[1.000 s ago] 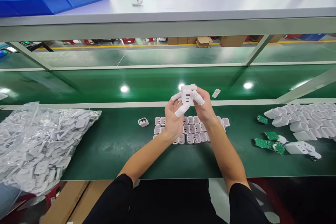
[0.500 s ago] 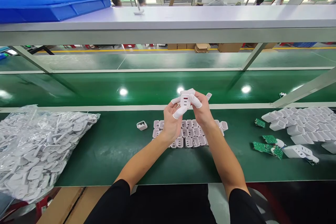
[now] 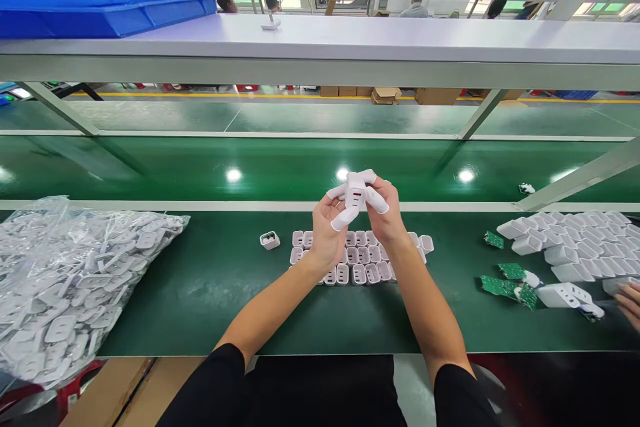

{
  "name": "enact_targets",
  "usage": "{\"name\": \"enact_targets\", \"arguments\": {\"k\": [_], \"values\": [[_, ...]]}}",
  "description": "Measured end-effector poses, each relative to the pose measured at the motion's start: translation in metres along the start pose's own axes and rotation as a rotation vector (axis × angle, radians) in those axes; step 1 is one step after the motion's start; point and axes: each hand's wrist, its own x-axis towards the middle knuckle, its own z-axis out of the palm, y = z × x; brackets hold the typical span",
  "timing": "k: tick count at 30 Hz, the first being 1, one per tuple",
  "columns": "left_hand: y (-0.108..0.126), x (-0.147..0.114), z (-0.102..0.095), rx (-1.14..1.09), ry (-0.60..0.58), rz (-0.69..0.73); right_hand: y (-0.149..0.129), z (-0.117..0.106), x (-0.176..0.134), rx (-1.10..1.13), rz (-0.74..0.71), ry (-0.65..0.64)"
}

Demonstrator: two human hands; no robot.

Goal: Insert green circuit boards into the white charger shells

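Between my two hands, above the mat, is a small white charger housing [image 3: 355, 191] with dark slots on its near face. My left hand [image 3: 330, 223] grips it from the left, with white finger covers on the fingertips. From the right, my right hand [image 3: 384, 208] pinches the same housing, also in finger covers. Below my hands stand rows of white open housings [image 3: 359, 274], partly hidden by my wrists and forearms. One separate white housing [image 3: 270, 240] with dark parts inside lies to the left of these rows.
A clear plastic bag [image 3: 85, 280] full of white plastic parts lies at left. Green circuit boards [image 3: 500, 285] and rows of white housings [image 3: 575, 240] lie at right. Another person's hand [image 3: 630, 303] is at the right edge. Blue trays [image 3: 105, 0] sit on the shelf [image 3: 375, 40].
The charger housing has tilted slightly in my hands, which stay in nearly the same place. Another person's hand has appeared at the right edge, by the white housings.
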Motion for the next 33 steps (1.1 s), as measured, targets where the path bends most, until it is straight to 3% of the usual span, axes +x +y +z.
{"name": "enact_targets", "arguments": {"k": [7, 13, 15, 17, 19, 22, 28, 33], "values": [[-0.002, 0.0, 0.0, -0.017, 0.039, 0.022, -0.004, -0.003, 0.0, -0.021, 0.045, -0.038], [-0.004, -0.004, 0.004, -0.027, -0.015, 0.013, -0.004, -0.006, 0.001, -0.035, 0.038, -0.09], [0.002, -0.006, 0.004, -0.036, -0.038, 0.009, -0.006, -0.009, 0.0, -0.061, -0.016, -0.095], [0.015, -0.009, 0.0, -0.03, -0.101, -0.055, -0.011, -0.012, -0.004, -0.175, -0.163, -0.09], [0.033, -0.015, -0.012, 0.018, -0.208, -0.166, -0.02, -0.012, -0.011, -0.366, -0.367, -0.136], [0.062, -0.031, -0.041, 0.167, -0.297, -0.248, -0.03, 0.001, -0.025, -0.594, -0.622, -0.311], [0.087, -0.078, -0.095, 0.351, -0.097, -0.075, -0.012, 0.044, -0.051, -0.633, -0.831, -0.503], [0.087, -0.12, -0.113, 0.392, 0.042, 0.047, 0.005, 0.07, -0.071, -0.548, -0.916, -0.6]]}}
